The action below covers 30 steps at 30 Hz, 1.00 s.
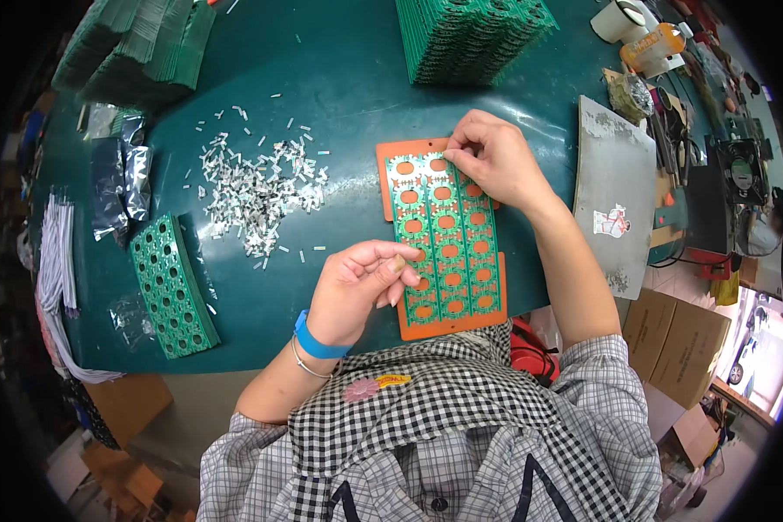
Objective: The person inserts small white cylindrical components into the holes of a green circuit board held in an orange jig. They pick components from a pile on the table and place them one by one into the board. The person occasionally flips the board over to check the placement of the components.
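Note:
A green circuit board panel [430, 204] with rows of oval openings lies on an orange backing plate [416, 331] in front of me. My right hand [496, 161] is over the panel's far end, thumb and index finger pinched together at its surface. Whatever may be between those fingertips is hidden. Over the near left edge of the panel is my left hand [357, 283], with its fingers curled and the thumb close to the index finger. Any small part in it is too small to name. Small white strip-like pieces [257, 196] are heaped left of the panel.
Tall stacks of green panels [465, 43] stand at the back, with more panel stacks [139, 52] at far left. A smaller panel stack [172, 287], silvery bags [122, 183] and white wires [56, 252] lie left. On the right are a grey sheet [613, 191] and an orange-labelled bottle [654, 45].

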### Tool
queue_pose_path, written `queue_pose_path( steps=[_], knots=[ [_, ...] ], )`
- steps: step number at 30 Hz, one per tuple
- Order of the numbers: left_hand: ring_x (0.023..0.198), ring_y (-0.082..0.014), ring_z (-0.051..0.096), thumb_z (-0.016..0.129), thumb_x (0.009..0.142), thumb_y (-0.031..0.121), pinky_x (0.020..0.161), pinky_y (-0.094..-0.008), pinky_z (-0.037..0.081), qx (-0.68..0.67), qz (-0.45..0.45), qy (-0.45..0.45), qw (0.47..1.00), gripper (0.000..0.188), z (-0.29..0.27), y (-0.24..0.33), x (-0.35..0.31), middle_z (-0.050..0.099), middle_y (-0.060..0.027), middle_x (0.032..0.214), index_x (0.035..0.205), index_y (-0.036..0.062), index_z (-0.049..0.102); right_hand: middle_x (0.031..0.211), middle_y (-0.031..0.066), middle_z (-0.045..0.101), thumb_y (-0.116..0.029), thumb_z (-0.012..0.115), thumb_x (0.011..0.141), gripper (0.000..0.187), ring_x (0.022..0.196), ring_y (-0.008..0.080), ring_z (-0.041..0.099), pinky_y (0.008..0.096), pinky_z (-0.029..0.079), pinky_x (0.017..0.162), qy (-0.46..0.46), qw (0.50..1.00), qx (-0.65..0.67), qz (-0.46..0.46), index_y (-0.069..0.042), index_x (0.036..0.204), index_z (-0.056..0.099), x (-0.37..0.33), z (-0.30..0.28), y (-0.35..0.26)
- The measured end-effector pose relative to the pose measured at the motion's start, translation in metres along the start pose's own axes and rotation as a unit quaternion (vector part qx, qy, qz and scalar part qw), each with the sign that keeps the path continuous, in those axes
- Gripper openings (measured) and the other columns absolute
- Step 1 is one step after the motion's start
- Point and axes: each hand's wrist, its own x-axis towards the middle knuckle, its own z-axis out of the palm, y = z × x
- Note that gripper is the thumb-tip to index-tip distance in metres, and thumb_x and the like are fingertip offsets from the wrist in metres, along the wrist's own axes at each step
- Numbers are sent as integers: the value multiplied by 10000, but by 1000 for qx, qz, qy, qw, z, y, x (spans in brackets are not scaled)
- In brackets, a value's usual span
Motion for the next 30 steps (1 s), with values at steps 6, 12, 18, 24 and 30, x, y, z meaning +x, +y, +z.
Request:
queue_pose_path(
  steps=[6, 12, 18, 24, 30],
  knots=[
    [641, -67, 544, 616, 1003, 136, 543, -179, 376, -7, 5, -16, 1000, 176, -5, -4, 1, 713, -87, 905, 1103, -2, 662, 861, 49, 612, -4, 719, 830, 63, 730, 125, 606, 263, 509, 651, 3, 1000, -1, -4, 31, 833, 667, -1, -2, 1],
    [657, -59, 538, 618, 1002, 138, 551, -178, 378, 16, -9, -9, 1000, 186, -6, -5, 1, 708, -71, 905, 1093, -12, 679, 875, 95, 621, -46, 724, 826, 81, 732, 245, 642, 345, 524, 676, 6, 999, -27, -31, 15, 850, 679, 0, -1, -1],
    [682, -56, 549, 599, 1010, 117, 584, -184, 408, 28, -16, -11, 999, 220, -2, -2, 1, 709, -56, 910, 1163, -16, 683, 933, 100, 621, -26, 702, 830, 56, 819, 323, 661, 399, 538, 715, 22, 991, -79, -109, -5, 871, 671, 3, 7, -2],
    [699, -55, 554, 587, 1014, 106, 603, -188, 420, 49, -8, -19, 999, 221, -6, 1, 1, 711, -51, 933, 1164, -16, 694, 927, 107, 631, -23, 705, 818, 58, 832, 336, 662, 411, 542, 723, 32, 993, -61, -93, -6, 860, 668, 1, 7, -2],
    [665, -64, 548, 590, 1009, 94, 571, -191, 402, 43, 8, 0, 999, 224, -6, 0, 2, 722, -77, 940, 1182, -19, 677, 923, 107, 640, -18, 711, 809, 51, 825, 332, 664, 414, 542, 726, 23, 992, -67, -106, 2, 841, 677, 0, 8, -4]
  ],
)
